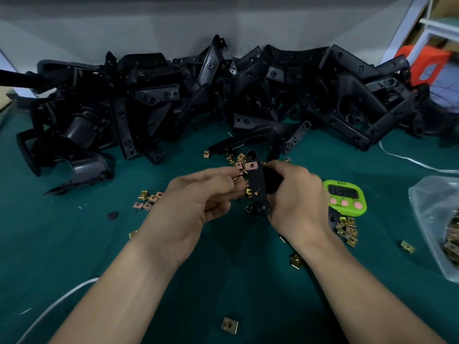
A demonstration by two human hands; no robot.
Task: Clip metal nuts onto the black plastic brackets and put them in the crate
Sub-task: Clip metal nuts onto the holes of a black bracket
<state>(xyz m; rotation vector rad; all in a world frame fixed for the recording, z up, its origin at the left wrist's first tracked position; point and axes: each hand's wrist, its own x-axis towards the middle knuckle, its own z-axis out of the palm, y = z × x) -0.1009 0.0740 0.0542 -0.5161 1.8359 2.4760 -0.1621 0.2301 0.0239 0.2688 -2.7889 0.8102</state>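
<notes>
My right hand (295, 194) grips a black bracket (257, 187) with one clip nut (251, 166) seated; my left hand (196, 194) pinches more nuts beside it. Beyond, on the table (74, 244), a bracket pile (198, 95) waits, seemingly unclipped. No crate visible.

Timer (344, 197) right of hands (248, 202)

At frame centre, the right hand (295, 197) grips a black bracket (257, 184) upright, one metal nut (251, 166) clipped near its top. The left hand (196, 202) pinches more nuts (238, 178) beside it. Loose nuts dot the green table (74, 244); a bracket pile (198, 95) fills the upper frame, a green timer (346, 197) sits right.
</notes>
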